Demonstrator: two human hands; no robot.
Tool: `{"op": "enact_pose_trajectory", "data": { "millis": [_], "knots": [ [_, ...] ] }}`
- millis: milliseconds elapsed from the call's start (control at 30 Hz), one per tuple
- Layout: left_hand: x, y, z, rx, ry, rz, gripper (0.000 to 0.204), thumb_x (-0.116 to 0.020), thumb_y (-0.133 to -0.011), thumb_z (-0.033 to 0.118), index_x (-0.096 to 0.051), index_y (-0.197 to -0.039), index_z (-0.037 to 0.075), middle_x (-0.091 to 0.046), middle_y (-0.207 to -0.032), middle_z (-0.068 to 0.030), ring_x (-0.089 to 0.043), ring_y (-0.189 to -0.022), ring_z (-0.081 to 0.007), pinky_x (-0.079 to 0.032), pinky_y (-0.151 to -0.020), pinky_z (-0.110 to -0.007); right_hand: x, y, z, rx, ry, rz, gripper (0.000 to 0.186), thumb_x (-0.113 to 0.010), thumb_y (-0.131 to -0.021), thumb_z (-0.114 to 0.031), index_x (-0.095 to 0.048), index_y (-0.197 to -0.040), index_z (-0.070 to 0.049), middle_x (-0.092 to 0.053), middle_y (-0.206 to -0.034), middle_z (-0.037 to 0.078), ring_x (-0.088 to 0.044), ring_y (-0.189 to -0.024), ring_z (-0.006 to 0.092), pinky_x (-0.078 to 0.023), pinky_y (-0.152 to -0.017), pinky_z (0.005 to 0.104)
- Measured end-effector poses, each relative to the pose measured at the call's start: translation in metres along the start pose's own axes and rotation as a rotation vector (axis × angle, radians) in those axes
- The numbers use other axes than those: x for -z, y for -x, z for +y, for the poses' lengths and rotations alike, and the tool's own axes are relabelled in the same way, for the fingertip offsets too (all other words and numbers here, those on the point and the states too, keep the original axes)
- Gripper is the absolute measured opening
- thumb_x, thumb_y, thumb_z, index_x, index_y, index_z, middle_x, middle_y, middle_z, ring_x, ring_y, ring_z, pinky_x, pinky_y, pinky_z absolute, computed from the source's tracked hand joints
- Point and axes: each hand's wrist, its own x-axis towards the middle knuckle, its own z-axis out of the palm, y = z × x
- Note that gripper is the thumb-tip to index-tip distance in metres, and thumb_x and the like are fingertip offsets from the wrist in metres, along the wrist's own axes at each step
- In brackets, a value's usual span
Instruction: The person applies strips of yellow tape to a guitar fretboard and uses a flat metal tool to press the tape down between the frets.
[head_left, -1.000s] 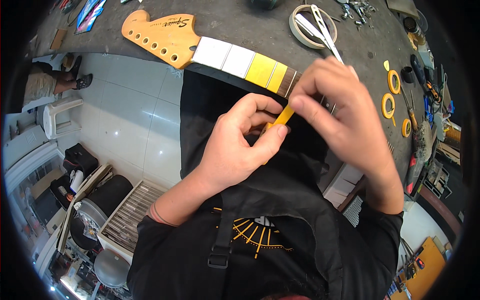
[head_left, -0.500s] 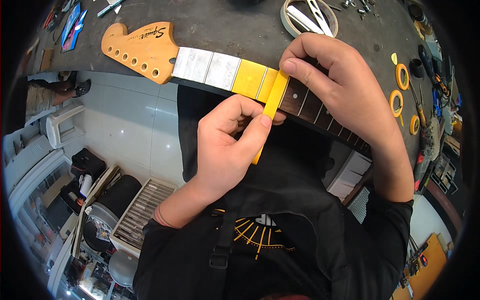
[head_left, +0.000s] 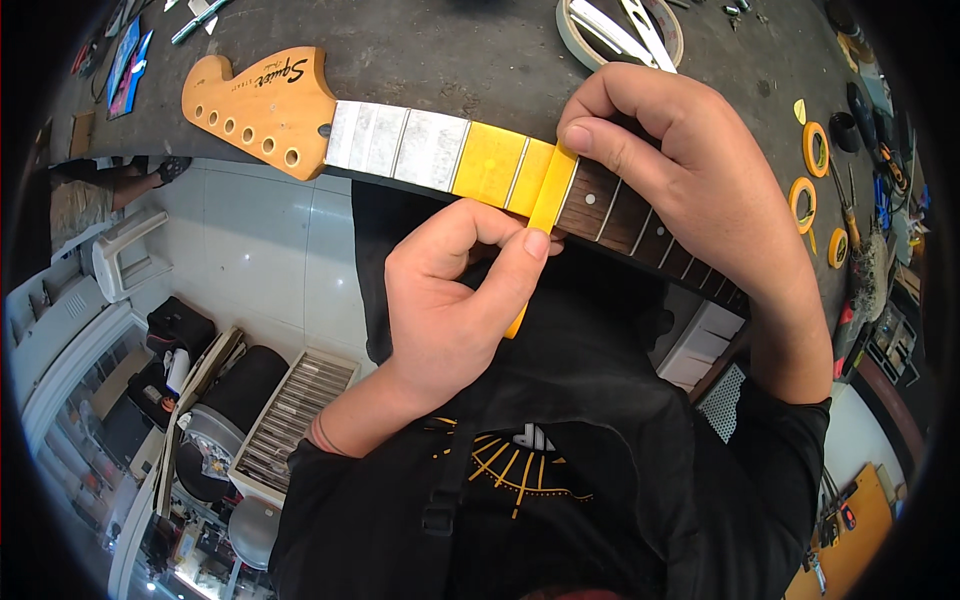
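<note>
**Yellow Strip Crossed the Fretboard, Filling the Bare Gap**

You had brought the yellow tape strip (head_left: 553,190) over from above your apron (head_left: 610,330), where you held it a second earlier, and it now lay crosswise on the guitar neck (head_left: 605,215), just beside a fret. Your left hand (head_left: 450,295) pinched it between thumb and fingers at the neck's near edge, its tail hanging below; the thumb and fingers of your right hand (head_left: 690,170) grasped its other end at the far edge. Dark wood had shown earlier between the yellow-covered section (head_left: 488,165) and that fret; the strip covered it now, which suggested that this fret space was nearly masked (three yellow tape rolls (head_left: 808,148) lay well apart, at the right of the counter (head_left: 440,50)). Right of the fret, the wood stayed bare.
</note>
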Motion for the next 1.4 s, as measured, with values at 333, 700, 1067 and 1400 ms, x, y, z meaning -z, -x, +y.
{"op": "enact_pose_trajectory", "data": {
  "millis": [333,700,1067,1400],
  "knots": [
    [0.0006,0.0001,-0.0011,-0.031,-0.039,0.002,0.013,-0.069,-0.114,0.006,-0.069,-0.104,-0.002,-0.084,-0.110,-0.0181,-0.077,-0.099,-0.0139,-0.060,-0.088,-0.029,-0.0027,-0.0001,0.0026,0.024,-0.002,0.016,0.019,-0.073,-0.111,-0.015,-0.075,-0.110,0.004,-0.074,-0.091,0.007,-0.066,-0.083,0.0131,-0.055,-0.079,0.0330],
    [-0.0002,-0.0001,-0.0033,-0.046,-0.033,0.007,0.011,-0.069,-0.114,0.004,-0.070,-0.105,-0.003,-0.084,-0.110,-0.0176,-0.077,-0.099,-0.0131,-0.061,-0.089,-0.029,-0.0031,-0.0003,0.0042,0.039,0.029,0.022,0.020,-0.074,-0.111,-0.017,-0.074,-0.109,0.003,-0.074,-0.089,0.007,-0.065,-0.082,0.0135,-0.055,-0.078,0.0335],
    [0.0017,-0.0006,-0.0027,-0.048,-0.063,0.000,0.011,-0.069,-0.114,0.004,-0.071,-0.105,-0.003,-0.084,-0.110,-0.0172,-0.078,-0.101,-0.0148,-0.062,-0.090,-0.030,-0.0020,-0.0007,0.0036,0.031,0.044,0.007,0.021,-0.073,-0.112,-0.017,-0.074,-0.109,0.003,-0.074,-0.089,0.008,-0.065,-0.083,0.0145,-0.055,-0.079,0.0337],
    [0.0059,0.0007,0.0005,0.033,-0.140,-0.013,0.011,-0.071,-0.114,0.005,-0.073,-0.106,-0.002,-0.085,-0.105,-0.0138,-0.075,-0.091,-0.0079,-0.060,-0.081,-0.025,-0.0024,-0.0015,0.0047,0.035,0.043,0.009,0.021,-0.074,-0.111,-0.018,-0.075,-0.109,0.003,-0.073,-0.088,0.006,-0.066,-0.082,0.0131,-0.055,-0.078,0.0332]
  ]
}}
